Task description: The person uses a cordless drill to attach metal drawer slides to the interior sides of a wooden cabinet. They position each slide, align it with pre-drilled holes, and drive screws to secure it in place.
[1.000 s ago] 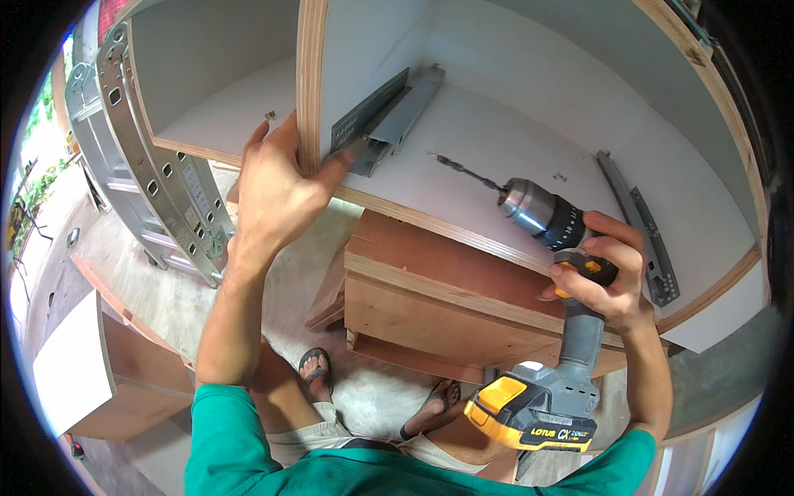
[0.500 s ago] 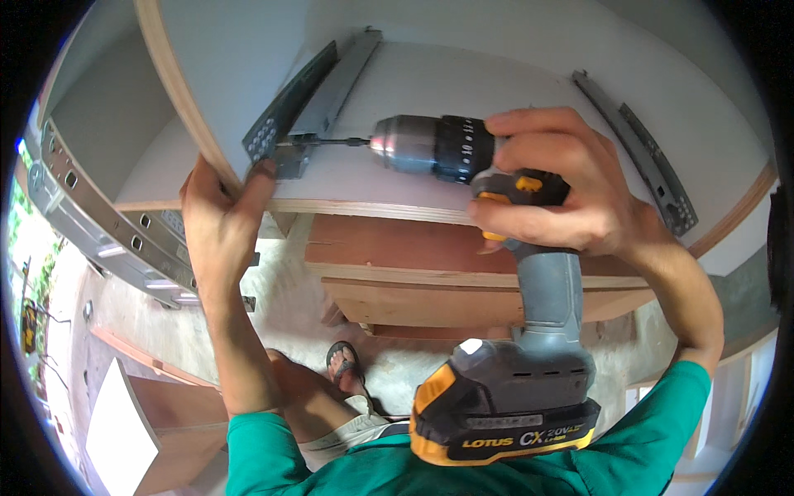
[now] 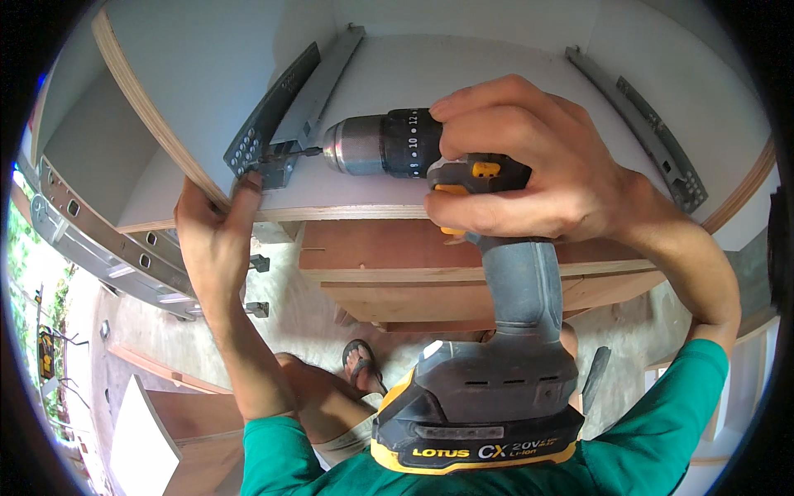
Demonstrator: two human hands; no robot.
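Note:
A black and yellow cordless drill (image 3: 382, 142) lies level in my right hand (image 3: 546, 157), whose fingers wrap round its body behind the chuck. Its bit (image 3: 306, 152) points left and meets the front end of a metal drawer slide (image 3: 273, 106) on the cabinet's inner left wall. My left hand (image 3: 208, 223) grips the front edge of that cabinet side panel (image 3: 136, 91), its thumb beside the slide's front end. The exact contact of the bit with the slide is too small to tell.
A second drawer slide (image 3: 637, 124) is on the right wall. Below the cabinet stand wooden drawer boxes (image 3: 397, 248). A metal ladder (image 3: 99, 231) leans at the left, and a white-faced wooden box (image 3: 149, 446) sits on the floor. My sandalled foot (image 3: 362, 364) shows below.
The drill and my right hand have moved left, closer to the slide and the left wall. My left hand keeps its grip on the panel edge.

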